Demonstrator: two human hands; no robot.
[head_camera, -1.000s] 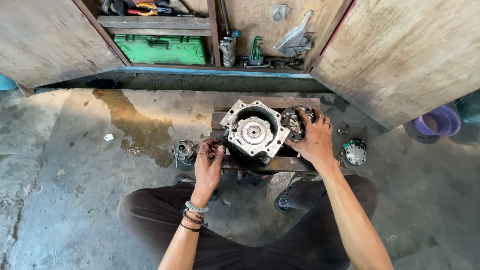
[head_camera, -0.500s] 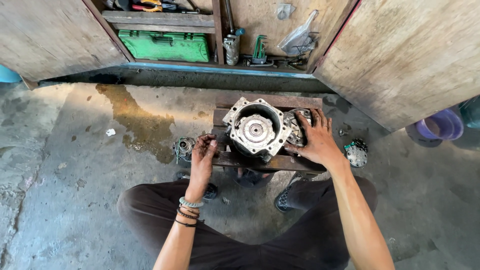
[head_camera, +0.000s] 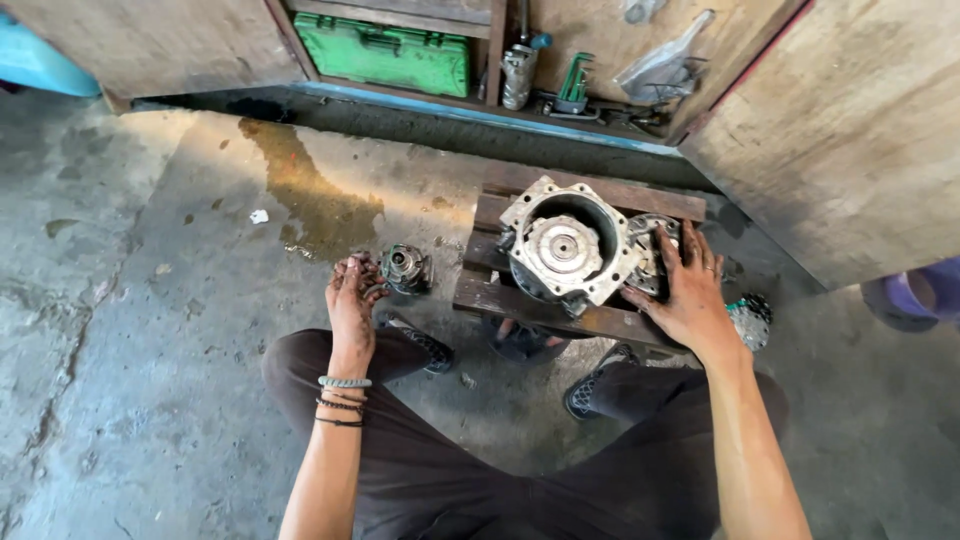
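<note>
A grey metal housing (head_camera: 566, 244) with a round bore and a disc inside stands on a low wooden pallet (head_camera: 505, 299). My right hand (head_camera: 684, 288) lies flat, fingers spread, on a second metal part (head_camera: 650, 248) pressed against the housing's right side. My left hand (head_camera: 352, 295), greasy and with fingers apart, hovers over the concrete floor just left of a small round gear part (head_camera: 404, 268); it holds nothing I can see. Another toothed part (head_camera: 750, 318) lies on the floor right of my right wrist.
An open wooden cabinet behind holds a green toolbox (head_camera: 395, 53), a metal cylinder (head_camera: 516, 74) and green hex keys (head_camera: 574, 87). Its door (head_camera: 850, 140) swings out at right. An oily stain (head_camera: 310, 200) marks the floor. My legs and sandals sit below the pallet.
My left hand has moved left, off the pallet's edge, down to the floor beside the small gear part. My right hand stays on the part beside the housing.
</note>
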